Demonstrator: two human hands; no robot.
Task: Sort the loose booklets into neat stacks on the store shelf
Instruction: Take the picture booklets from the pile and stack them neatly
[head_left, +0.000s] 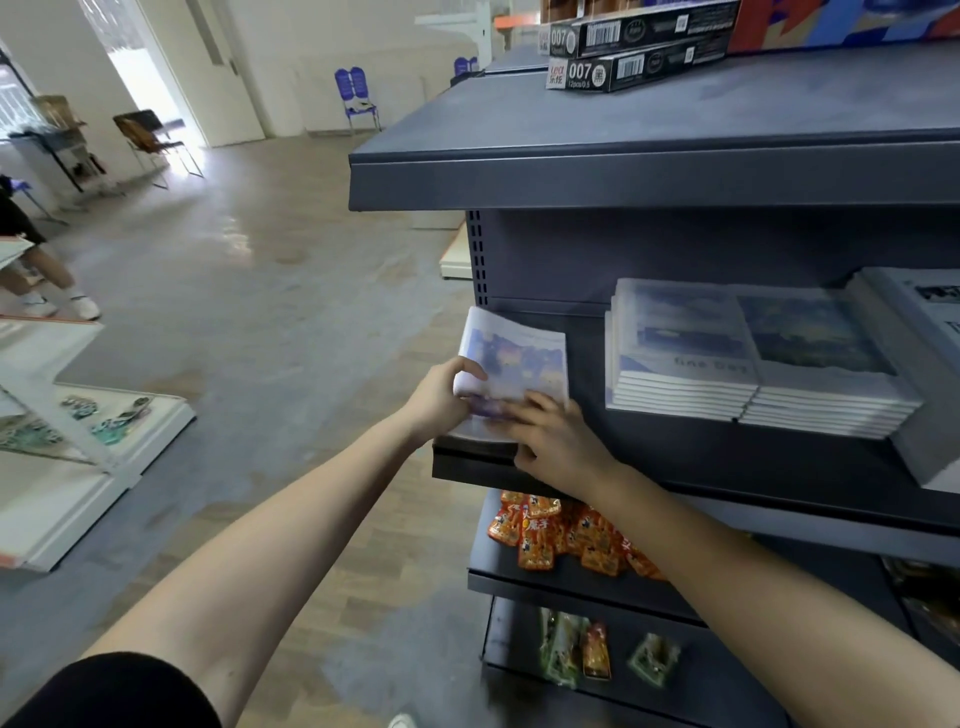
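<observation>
Together, both hands meet on a thin white booklet with a blue-purple cover (519, 358): the left hand (441, 397) pinches its left edge, while the right hand (556, 441) rests flat, its straight fingers (535, 402) pressing the near edge just beside the left hand.

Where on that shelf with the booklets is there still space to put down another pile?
A bare strip of the middle shelf lies between the held booklets and the two neat stacks. The top shelf is bare in front of the black boxes. Rightward it is crowded: stacks sit edge to edge.
</observation>
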